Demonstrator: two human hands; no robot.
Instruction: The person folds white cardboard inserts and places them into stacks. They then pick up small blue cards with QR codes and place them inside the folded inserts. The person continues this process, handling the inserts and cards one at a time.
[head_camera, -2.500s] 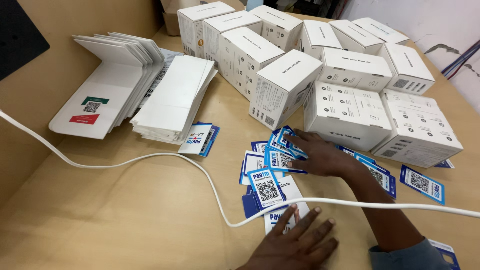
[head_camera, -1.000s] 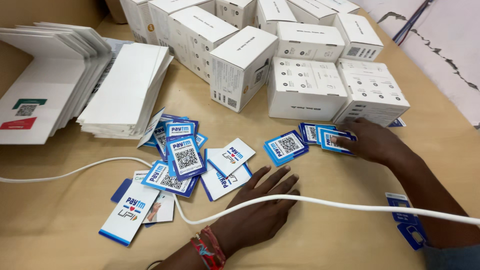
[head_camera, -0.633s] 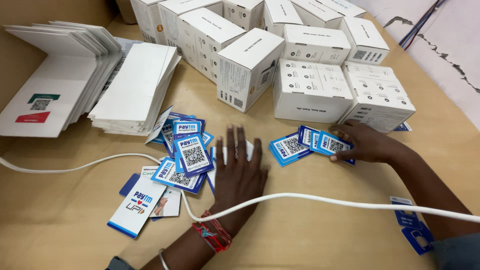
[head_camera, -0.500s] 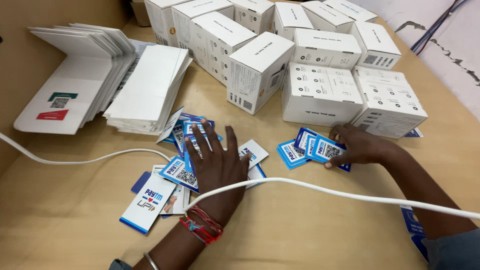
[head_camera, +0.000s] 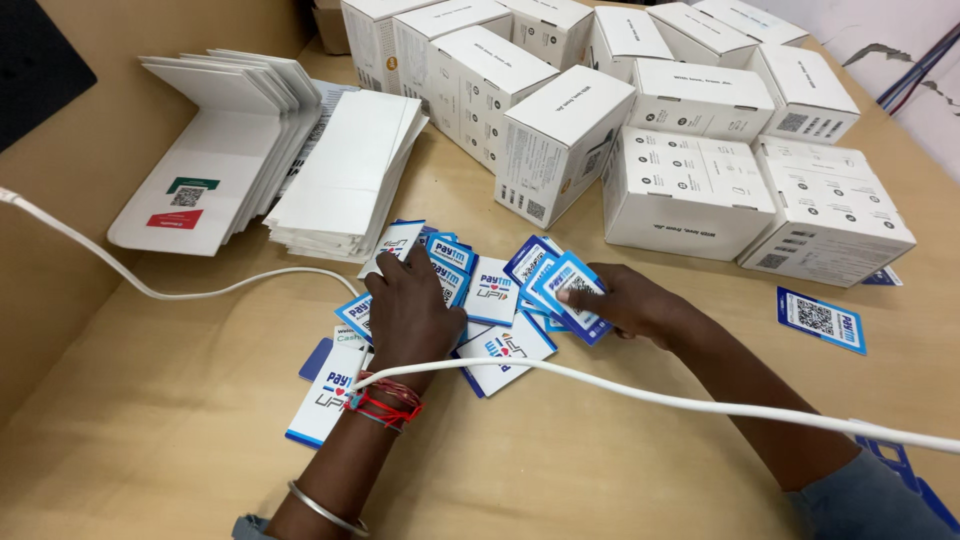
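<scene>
While only the head view is available, it shows both hands on a scatter of blue-and-white code cards (head_camera: 480, 300) on the wooden table (head_camera: 620, 470).

Left hand (head_camera: 412, 312): flat, palm down, fingers spread, pressing on the card pile rather than pinching anything. Cards fan out under and around it; likely pinned that way so they don't slide. Red thread band and metal bangle on that wrist.

Right hand (head_camera: 628, 303): fingers closed on a small stack of cards (head_camera: 565, 290), thumb on top, stack tilted up off the table, just right of the left hand's fingertips. Held as a gathered bundle, faces up.

White cable (head_camera: 640, 395) crosses over the left wrist and the right forearm.

Beyond the right hand: white product boxes (head_camera: 690, 190) packed touching each other. Beyond the left hand: stacked folded white leaflets (head_camera: 345, 180). One stray card (head_camera: 822, 320) lies well right of the right hand.
</scene>
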